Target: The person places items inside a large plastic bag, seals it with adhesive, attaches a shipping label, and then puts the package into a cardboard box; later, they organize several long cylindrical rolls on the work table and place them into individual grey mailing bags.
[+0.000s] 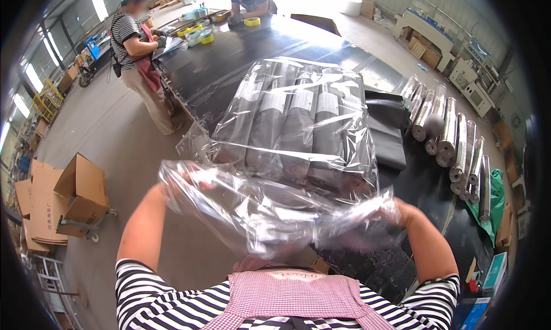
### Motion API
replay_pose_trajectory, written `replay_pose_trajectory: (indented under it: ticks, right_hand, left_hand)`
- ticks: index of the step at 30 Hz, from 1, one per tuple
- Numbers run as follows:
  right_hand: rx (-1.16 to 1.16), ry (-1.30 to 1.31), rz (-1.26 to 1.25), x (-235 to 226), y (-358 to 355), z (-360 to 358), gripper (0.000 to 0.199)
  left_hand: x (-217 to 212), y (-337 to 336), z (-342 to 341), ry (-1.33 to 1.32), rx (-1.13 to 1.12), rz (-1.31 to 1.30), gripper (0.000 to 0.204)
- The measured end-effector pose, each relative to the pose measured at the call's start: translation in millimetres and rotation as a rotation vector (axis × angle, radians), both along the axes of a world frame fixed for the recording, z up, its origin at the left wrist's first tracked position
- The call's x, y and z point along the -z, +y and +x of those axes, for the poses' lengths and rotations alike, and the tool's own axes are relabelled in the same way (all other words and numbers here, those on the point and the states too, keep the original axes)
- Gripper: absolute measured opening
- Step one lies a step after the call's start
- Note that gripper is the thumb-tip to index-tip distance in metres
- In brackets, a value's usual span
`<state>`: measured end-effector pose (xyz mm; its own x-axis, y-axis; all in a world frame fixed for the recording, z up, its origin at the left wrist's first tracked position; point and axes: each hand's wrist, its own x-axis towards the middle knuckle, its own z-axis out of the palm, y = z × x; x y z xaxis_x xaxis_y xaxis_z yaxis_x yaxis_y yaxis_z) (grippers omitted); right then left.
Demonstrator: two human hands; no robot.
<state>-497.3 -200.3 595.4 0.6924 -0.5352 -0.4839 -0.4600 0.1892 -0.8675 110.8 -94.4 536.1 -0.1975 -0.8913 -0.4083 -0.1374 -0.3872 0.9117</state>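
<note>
A large clear plastic bag (275, 215) spreads between my two hands, its loose near end bunched and creased. Inside its far part lie several black rolled bundles (301, 109) side by side, some with pale labels, on the dark table. My left hand (195, 176) is closed on the bag's edge at the left, seen partly through the film. At the right, my right hand (391, 210) grips the other side of the same edge, its fingers partly covered by glossy folds. A black sheet (385, 132) lies flat beside the bundles on the right.
Several film-wrapped rolls (453, 140) line the table's right side, with green plastic (491, 209) by them. Cardboard boxes (83, 192) stand on the floor at left. One person (140, 60) stands at the table's far left edge; another (251, 0) leans over its far end near yellow tape rolls (206, 38).
</note>
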Motion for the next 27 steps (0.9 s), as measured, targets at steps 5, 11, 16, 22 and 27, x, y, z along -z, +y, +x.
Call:
replay_pose_trajectory:
  ticks: [5, 11, 16, 22, 27]
  right_hand:
    - [0.597, -0.221, 0.029, 14.6, -125.6, 2.4, 0.055]
    - [0.992, -0.103, -0.078, 96.9, -185.9, 10.7, 0.009]
    - [1.011, -0.228, -0.192, 63.0, -205.8, 21.7, 0.027]
    - [1.144, -0.161, -0.302, 62.6, -240.4, 31.8, 0.02]
    - [1.413, -0.17, -0.304, 163.6, -254.4, 10.4, 0.022]
  left_hand:
    - [-2.4, -128.4, 41.8, -0.036, -0.389, -0.196, 0.03]
    - [22.2, -227.9, 18.5, -0.007, -0.53, -0.236, 0.037]
    - [-13.6, -268.0, 28.4, 0.303, -0.402, -0.11, 0.03]
    - [21.1, -297.6, 60.6, 0.296, -0.632, -0.278, 0.018]
    - [135.1, -323.8, 39.8, 0.383, -0.803, -0.226, 0.017]
